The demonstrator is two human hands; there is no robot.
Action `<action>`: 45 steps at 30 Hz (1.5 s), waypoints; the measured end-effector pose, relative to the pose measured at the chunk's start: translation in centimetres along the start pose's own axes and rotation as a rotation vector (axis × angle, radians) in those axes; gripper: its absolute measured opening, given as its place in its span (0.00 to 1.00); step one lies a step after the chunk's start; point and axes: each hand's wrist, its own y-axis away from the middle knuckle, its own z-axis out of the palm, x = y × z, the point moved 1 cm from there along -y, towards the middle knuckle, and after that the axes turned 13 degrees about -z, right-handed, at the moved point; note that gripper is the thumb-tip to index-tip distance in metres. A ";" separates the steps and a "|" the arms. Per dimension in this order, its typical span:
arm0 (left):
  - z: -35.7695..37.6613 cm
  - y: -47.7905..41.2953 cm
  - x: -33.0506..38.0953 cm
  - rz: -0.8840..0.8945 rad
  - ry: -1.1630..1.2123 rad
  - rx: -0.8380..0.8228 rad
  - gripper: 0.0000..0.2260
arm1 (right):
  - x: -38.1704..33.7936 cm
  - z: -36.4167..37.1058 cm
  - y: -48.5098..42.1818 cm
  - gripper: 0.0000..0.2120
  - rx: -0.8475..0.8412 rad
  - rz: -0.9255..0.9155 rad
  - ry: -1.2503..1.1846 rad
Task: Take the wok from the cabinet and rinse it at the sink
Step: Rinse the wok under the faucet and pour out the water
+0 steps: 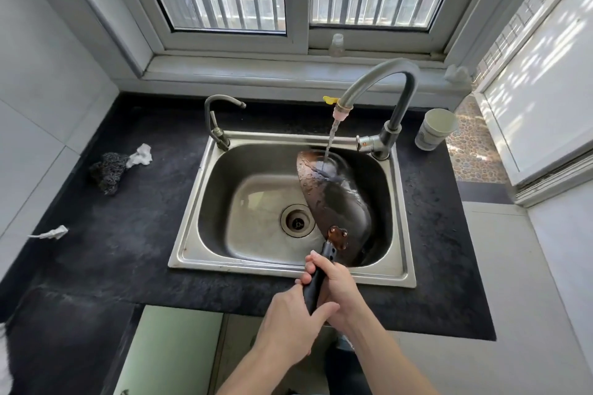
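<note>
A dark wok (343, 202) stands tilted on its edge in the right half of the steel sink (205, 202), its outer side facing right. Water runs from the tall grey faucet (401, 86) onto the wok's upper part. The wok's black handle (316, 282) sticks out over the sink's front rim. My right hand (337, 289) grips the handle near the wok. My left hand (288, 321) grips the handle's lower end, just behind the right hand.
A small second tap (218, 119) stands at the sink's back left. A steel-wool scrubber (107, 171) and crumpled paper (141, 155) lie on the black counter at left. A white cup (434, 128) stands at right. A green cabinet door (173, 353) is below.
</note>
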 end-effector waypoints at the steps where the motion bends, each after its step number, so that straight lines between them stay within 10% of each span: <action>1: -0.1 0.1 0.0 0.016 -0.013 0.002 0.22 | 0.0 0.0 0.2 0.07 0.009 -0.007 -0.009; 15: -1.0 0.2 -0.4 0.005 0.066 -0.106 0.16 | 0.3 1.1 0.7 0.10 0.026 -0.069 0.020; 45: -1.3 -0.9 6.4 -0.411 1.144 -0.375 0.17 | -6.1 4.7 -4.4 0.11 -0.157 0.013 0.771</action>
